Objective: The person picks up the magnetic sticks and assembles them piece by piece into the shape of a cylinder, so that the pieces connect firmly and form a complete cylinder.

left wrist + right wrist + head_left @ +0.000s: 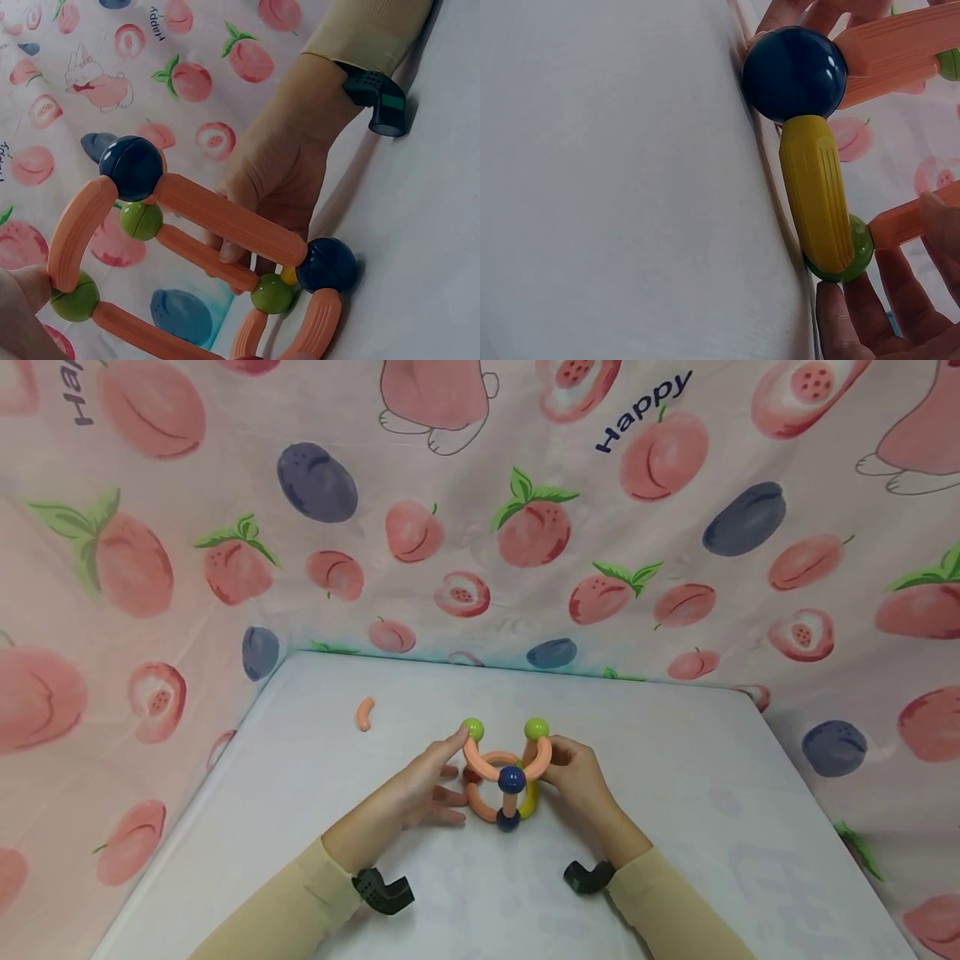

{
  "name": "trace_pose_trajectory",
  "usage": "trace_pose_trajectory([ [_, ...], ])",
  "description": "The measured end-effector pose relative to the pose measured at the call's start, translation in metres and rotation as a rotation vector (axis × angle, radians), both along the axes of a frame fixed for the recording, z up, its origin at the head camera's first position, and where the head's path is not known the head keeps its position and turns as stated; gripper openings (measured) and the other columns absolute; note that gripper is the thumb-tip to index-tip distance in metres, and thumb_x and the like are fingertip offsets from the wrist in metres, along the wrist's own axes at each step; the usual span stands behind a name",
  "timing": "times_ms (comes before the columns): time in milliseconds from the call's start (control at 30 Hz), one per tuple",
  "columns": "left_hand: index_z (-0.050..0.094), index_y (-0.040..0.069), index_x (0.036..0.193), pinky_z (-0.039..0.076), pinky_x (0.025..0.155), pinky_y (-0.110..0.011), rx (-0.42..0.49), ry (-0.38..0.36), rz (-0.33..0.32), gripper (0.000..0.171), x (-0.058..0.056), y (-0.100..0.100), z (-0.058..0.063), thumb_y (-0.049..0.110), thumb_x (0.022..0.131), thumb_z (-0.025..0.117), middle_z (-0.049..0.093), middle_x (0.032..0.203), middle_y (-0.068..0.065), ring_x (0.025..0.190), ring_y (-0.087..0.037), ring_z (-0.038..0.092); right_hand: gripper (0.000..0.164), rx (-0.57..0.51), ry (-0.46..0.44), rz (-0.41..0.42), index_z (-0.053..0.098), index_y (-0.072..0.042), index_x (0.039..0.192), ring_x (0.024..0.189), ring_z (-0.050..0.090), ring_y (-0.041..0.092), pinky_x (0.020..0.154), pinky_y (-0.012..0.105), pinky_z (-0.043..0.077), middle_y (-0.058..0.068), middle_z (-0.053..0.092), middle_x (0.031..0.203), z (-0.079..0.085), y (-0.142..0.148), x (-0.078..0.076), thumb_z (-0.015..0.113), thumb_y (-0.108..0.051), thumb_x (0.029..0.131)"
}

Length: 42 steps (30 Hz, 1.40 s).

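Observation:
A frame of orange magnetic sticks (481,763) and coloured balls stands between the hands on the white table. Its near side has an upper navy ball (512,779) above a lower navy ball (328,265). Two green balls top the far corners. A curved yellow stick (816,195) forms part of the base, on the right. My left hand (420,785) touches the upper left green ball (472,729) with its thumb, the other fingers spread beside the base. At the right rear, my right hand (581,772) pinches an upright orange stick (904,225). A reddish piece low on the left is mostly hidden.
One loose curved orange stick (364,714) lies on the white tabletop (660,727), back left of the frame. A fruit-printed cloth (465,527) hangs behind and along the sides of the table. Each wrist wears a black camera mount (384,892).

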<state>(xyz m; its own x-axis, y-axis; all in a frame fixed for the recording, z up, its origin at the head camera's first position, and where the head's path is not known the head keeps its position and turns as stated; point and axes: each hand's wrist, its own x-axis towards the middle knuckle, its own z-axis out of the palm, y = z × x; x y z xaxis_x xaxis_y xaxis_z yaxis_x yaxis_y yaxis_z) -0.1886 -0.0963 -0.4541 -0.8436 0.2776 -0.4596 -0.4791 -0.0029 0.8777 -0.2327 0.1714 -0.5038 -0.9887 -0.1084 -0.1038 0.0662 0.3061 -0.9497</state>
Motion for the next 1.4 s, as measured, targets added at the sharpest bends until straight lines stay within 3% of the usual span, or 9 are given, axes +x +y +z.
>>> trace_pose_trajectory([
  [167, 0.022, 0.013, 0.169, 0.058, 0.100, -0.068, 0.027, 0.006, -0.006, 0.103, 0.001, -0.002, -0.002, 0.080, 0.097, 0.054, 0.020, 0.168, -0.038, 0.136, -0.061, 0.052, 0.026, -0.009, -0.015, 0.016, 0.077, -0.011, 0.125, 0.125, 0.065, 0.025, 0.106, 0.038, 0.060, 0.008, 0.075, 0.125, 0.000, 0.002, -0.001, 0.078, -0.016, 0.099],
  [333, 0.026, 0.012, 0.168, 0.059, 0.102, -0.061, 0.008, 0.010, 0.003, 0.096, -0.004, -0.014, -0.002, 0.077, 0.102, 0.048, 0.027, 0.166, -0.035, 0.133, -0.051, 0.057, 0.025, -0.012, -0.005, 0.020, 0.077, -0.011, 0.124, 0.123, 0.066, 0.024, 0.104, 0.037, 0.061, 0.008, 0.076, 0.124, -0.002, 0.002, -0.001, 0.078, -0.014, 0.100],
  [467, 0.033, 0.007, 0.165, 0.062, 0.098, -0.048, -0.071, 0.040, 0.045, 0.086, -0.017, -0.033, 0.000, 0.069, 0.107, 0.045, 0.040, 0.162, -0.031, 0.133, -0.045, 0.059, 0.023, 0.011, 0.026, 0.013, 0.077, -0.013, 0.122, 0.118, 0.067, 0.025, 0.101, 0.036, 0.062, 0.009, 0.075, 0.121, -0.003, 0.003, -0.002, 0.076, -0.011, 0.100],
  [633, 0.043, 0.002, 0.159, 0.064, 0.090, -0.034, -0.143, 0.090, 0.137, 0.065, -0.040, -0.063, -0.001, 0.044, 0.112, 0.053, 0.055, 0.155, -0.028, 0.128, -0.035, 0.068, 0.022, 0.010, 0.028, 0.012, 0.077, -0.012, 0.121, 0.117, 0.067, 0.025, 0.100, 0.035, 0.062, 0.009, 0.075, 0.121, -0.002, 0.003, -0.002, 0.076, -0.010, 0.100],
  [767, 0.046, -0.001, 0.158, 0.062, 0.100, -0.035, -0.174, 0.133, 0.173, 0.057, -0.051, -0.085, -0.002, 0.026, 0.110, 0.061, 0.023, 0.180, -0.008, 0.132, -0.032, 0.068, 0.019, 0.000, 0.023, 0.019, 0.077, -0.011, 0.118, 0.116, 0.066, 0.025, 0.100, 0.033, 0.062, 0.009, 0.074, 0.120, -0.001, 0.003, -0.002, 0.076, -0.009, 0.099],
  [867, 0.048, 0.000, 0.158, 0.058, 0.109, -0.038, -0.198, 0.152, 0.193, 0.055, -0.057, -0.100, -0.003, 0.020, 0.109, 0.062, 0.019, 0.182, -0.006, 0.139, -0.034, 0.063, 0.018, -0.001, 0.022, 0.020, 0.077, -0.011, 0.118, 0.117, 0.066, 0.025, 0.100, 0.033, 0.062, 0.010, 0.074, 0.120, -0.001, 0.002, -0.001, 0.076, -0.009, 0.100],
  [1000, 0.049, 0.000, 0.157, 0.060, 0.106, -0.035, -0.221, 0.181, 0.247, 0.054, -0.067, -0.118, -0.005, 0.016, 0.108, 0.064, 0.057, 0.158, -0.023, 0.123, -0.024, 0.071, 0.019, 0.004, 0.019, 0.015, 0.078, -0.012, 0.119, 0.119, 0.066, 0.025, 0.101, 0.034, 0.062, 0.008, 0.075, 0.121, -0.001, 0.002, -0.002, 0.076, -0.010, 0.100],
  [1167, 0.049, -0.003, 0.157, 0.063, 0.099, -0.031, -0.227, 0.203, 0.313, 0.057, -0.077, -0.134, -0.006, 0.007, 0.104, 0.067, 0.063, 0.151, -0.022, 0.099, -0.007, 0.075, 0.017, -0.002, 0.005, 0.016, 0.078, -0.014, 0.116, 0.120, 0.066, 0.025, 0.102, 0.036, 0.061, 0.007, 0.075, 0.120, -0.001, 0.000, -0.004, 0.077, -0.012, 0.099],
  [1400, 0.057, 0.002, 0.152, 0.058, 0.090, -0.024, -0.427, 0.221, 0.369, 0.052, -0.089, -0.145, -0.016, 0.008, 0.102, 0.067, 0.061, 0.153, -0.019, 0.122, -0.018, 0.062, 0.010, -0.017, 0.008, 0.044, 0.079, -0.014, 0.109, 0.116, 0.065, 0.025, 0.105, 0.039, 0.059, 0.006, 0.076, 0.115, -0.002, -0.003, -0.009, 0.078, -0.014, 0.098],
])
